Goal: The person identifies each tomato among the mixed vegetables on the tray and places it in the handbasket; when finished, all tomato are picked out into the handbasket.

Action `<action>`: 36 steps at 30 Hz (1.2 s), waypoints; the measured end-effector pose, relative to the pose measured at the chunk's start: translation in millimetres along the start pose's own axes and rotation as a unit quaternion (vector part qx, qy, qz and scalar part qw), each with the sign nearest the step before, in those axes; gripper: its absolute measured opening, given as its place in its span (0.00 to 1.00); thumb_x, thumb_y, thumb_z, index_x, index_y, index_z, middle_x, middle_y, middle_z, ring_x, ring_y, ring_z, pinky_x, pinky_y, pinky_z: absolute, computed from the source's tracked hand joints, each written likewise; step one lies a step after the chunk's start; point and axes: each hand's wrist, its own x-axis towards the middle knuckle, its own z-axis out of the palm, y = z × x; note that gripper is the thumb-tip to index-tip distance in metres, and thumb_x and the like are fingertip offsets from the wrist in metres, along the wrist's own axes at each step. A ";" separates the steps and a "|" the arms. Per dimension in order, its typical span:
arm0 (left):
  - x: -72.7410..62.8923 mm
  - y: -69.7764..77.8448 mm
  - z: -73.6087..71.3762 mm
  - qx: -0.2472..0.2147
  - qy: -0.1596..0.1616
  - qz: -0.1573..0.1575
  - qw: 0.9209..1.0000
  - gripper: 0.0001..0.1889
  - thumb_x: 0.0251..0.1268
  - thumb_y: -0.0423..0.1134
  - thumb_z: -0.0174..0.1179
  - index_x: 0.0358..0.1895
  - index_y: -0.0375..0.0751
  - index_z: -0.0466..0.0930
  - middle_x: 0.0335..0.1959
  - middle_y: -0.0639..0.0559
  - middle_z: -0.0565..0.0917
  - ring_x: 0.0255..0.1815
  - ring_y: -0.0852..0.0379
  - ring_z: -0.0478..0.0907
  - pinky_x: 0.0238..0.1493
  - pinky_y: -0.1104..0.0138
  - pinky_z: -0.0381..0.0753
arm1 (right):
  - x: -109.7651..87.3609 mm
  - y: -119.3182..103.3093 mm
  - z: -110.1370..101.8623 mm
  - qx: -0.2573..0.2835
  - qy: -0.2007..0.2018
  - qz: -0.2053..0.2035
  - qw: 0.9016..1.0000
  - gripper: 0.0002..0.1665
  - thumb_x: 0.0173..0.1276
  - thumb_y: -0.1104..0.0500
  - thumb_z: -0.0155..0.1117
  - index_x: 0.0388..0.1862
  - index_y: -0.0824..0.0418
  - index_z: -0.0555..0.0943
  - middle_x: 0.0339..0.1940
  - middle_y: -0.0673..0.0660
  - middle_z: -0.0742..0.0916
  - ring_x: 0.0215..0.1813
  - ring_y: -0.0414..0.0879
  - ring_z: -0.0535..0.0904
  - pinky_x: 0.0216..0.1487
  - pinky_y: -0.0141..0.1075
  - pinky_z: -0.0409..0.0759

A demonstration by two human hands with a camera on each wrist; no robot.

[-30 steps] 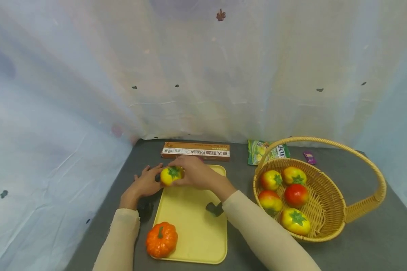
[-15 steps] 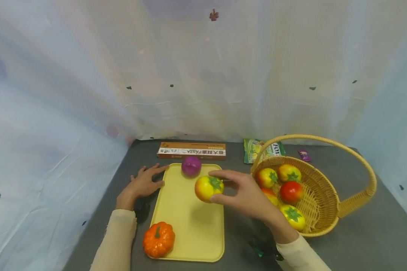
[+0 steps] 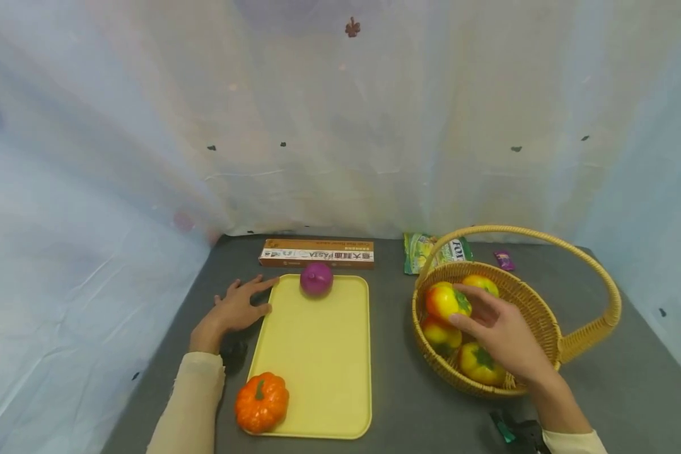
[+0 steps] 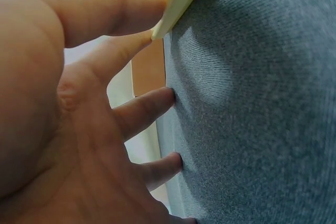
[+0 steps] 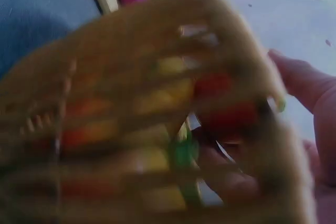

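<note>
My right hand (image 3: 507,334) holds a yellow-and-red persimmon (image 3: 444,301) between thumb and fingers, over the left part of a wicker basket (image 3: 536,302). Below and around it in the basket are other persimmons (image 3: 441,337), partly hidden by the hand. The right wrist view is blurred, with the woven wall (image 5: 142,40) across the front. On the left, my left hand (image 3: 235,310) spreads its fingers beside a yellow tray (image 3: 318,353), thumb and forefinger at its far left edge. Its other fingertips (image 4: 167,96) rest on the grey tabletop in the left wrist view.
A purple onion (image 3: 316,280) sits at the tray's far end, an orange pumpkin (image 3: 262,402) at its near left corner. Behind stand a pasta box (image 3: 316,253), a green packet (image 3: 417,253) and a small purple packet (image 3: 504,260). The basket's tall handle (image 3: 593,265) arches over it.
My right hand has carried the persimmon from the tray's far left corner rightward to the basket, uncovering the onion. My left hand has stayed by the tray's edge.
</note>
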 end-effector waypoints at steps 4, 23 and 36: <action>-1.8 -0.3 -0.1 0.004 0.003 -0.002 1.000 0.34 0.83 0.44 0.62 0.88 0.56 0.64 0.91 0.35 0.52 0.87 0.14 0.34 0.69 0.10 0.27 | -5.1 7.3 -14.0 -0.030 0.013 0.040 0.999 0.37 0.83 0.44 0.67 0.83 0.54 0.74 0.83 0.67 0.76 0.77 0.74 0.77 0.70 0.61 0.81; -0.8 -3.2 -0.1 -0.001 0.004 0.001 1.000 0.34 0.83 0.45 0.62 0.88 0.57 0.65 0.91 0.35 0.52 0.87 0.15 0.34 0.68 0.10 0.26 | -7.1 8.8 -27.6 -0.250 0.084 0.015 0.964 0.41 0.71 0.39 0.79 0.74 0.60 0.81 0.51 0.67 0.91 0.45 0.60 0.85 0.45 0.53 0.83; 0.1 -1.3 0.7 -0.002 0.002 0.006 1.000 0.34 0.83 0.44 0.62 0.88 0.55 0.65 0.91 0.34 0.51 0.87 0.13 0.34 0.67 0.10 0.26 | -9.4 15.4 -21.1 -0.289 0.016 -0.011 0.957 0.34 0.64 0.46 0.85 0.64 0.63 0.88 0.50 0.61 0.92 0.40 0.51 0.81 0.42 0.47 0.80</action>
